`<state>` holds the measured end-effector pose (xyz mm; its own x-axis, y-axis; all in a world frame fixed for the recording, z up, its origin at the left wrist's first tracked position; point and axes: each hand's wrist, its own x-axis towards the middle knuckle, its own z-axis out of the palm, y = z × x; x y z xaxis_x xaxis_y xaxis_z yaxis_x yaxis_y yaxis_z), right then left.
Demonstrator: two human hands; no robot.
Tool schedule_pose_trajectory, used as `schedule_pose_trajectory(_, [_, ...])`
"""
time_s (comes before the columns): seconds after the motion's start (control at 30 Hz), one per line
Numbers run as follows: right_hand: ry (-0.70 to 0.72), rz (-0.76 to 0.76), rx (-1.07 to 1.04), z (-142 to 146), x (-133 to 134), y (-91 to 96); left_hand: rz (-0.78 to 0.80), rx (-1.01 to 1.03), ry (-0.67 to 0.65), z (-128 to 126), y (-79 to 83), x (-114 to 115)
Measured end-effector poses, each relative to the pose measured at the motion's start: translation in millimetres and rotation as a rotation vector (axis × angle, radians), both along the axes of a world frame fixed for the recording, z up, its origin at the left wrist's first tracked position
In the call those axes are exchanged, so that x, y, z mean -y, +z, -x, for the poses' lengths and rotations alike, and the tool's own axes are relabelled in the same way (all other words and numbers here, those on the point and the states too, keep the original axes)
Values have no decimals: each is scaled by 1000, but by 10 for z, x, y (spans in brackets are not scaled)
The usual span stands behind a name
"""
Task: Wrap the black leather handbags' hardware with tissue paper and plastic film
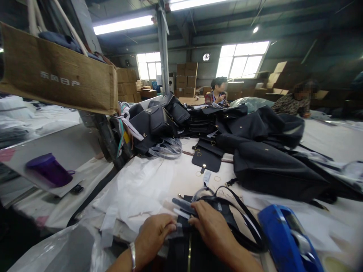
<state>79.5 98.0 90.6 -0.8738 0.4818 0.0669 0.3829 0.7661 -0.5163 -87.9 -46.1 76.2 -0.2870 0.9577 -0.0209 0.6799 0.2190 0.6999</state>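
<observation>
Head view: black bag (pixel 179 255) lies at the near edge of the bench (pixel 184 176), beneath both hands, its gold zip (pixel 189 252) running away from that edge — the right hand (pixel 211 223) rests over it, grip impossible to tell, while the left hand (pixel 154 232) pinches a clear strip (pixel 175 231). Past the left edge, a hanging jute bag (pixel 59 64) reads 东风日产.

left hand (pixel 155 231): bare | left wrist (pixel 139 248): shiny silver-coloured, curved, metallic-looking band bracelet (pixel 132 256) | right hand (pixel 212 226): bare | visible forearms (pixel 244 260): uncovered
</observation>
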Motion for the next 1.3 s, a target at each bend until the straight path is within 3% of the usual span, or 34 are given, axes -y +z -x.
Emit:
schedule_pose_trajectory(0.07, [-88, -145, 52, 55, -99, -92, -46, -115, -30, 43, 11, -129])
schedule_pose_trajectory(0.13, [-123, -175, 119, 117, -168, -197, -84, -154, -61, 72, 2, -271])
schedule_pose_trajectory(0.27, [-132, -78, 132, 166, -241, -324, -133, -164, -96, 117, -57, -495])
schedule_pose_trajectory(0.5, [-22, 37, 19, 65, -233, -279, -121, -82, -195, 134, -147, -663])
schedule_pose_trajectory(0.73, [-32, 128, 8, 22, -244, -274, -62, 3, -102, 32, -174, -610])
schedule_pose_trajectory(0.97, [62, 357, -81, -106, -212, -65, -125, 50, -5, -60, -124, -498])
schedule_pose_trajectory(1.2, [99, 292, -18, -10, -162, -242, -251, -44, 20, -279, -93, -499])
schedule_pose_trajectory(1.3, [178, 279, -12, -25, -191, -154, -323, -78, 40, -301, -17, -403])
